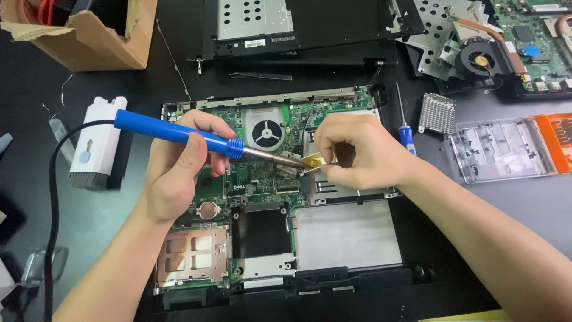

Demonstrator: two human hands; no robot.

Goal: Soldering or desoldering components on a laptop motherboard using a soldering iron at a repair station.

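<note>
Over the opened laptop's green circuit board (262, 173), the left hand (179, 170) is clamping a blue-handled soldering iron (179, 134) while the right hand (351, 149) is pinching a small yellow piece (314, 161); the torn brown cardboard box (101, 42) is holding red cables (44, 9).

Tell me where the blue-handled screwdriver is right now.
The blue-handled screwdriver lies on the dark table, just right of the open laptop, between the right hand and the small metal heatsink.

Your right hand (357, 152) covers most of the small yellow piece (314, 161) it pinches, so you can't tell what it is. The soldering iron (196, 138) tip vanishes there. The cardboard box (89, 36) and second circuit board (536, 42) are cropped by the frame.
</note>
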